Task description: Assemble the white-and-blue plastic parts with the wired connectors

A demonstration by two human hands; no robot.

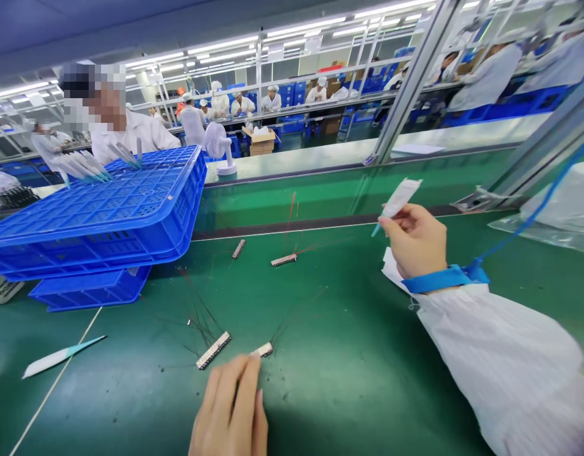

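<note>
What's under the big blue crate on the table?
Another blue crate sits under the big blue crate. The top crate hides anything further back, so that part cannot be seen.

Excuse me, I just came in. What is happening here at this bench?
A person works at a green bench. The left hand has its fingertips at a short pale connector strip with thin dark wires. The right hand, with a blue wrist strap, holds up a narrow white strip. Other wired strips lie nearby, beside a stacked blue plastic crate. A co-worker in a white coat is beyond the crate.
</note>
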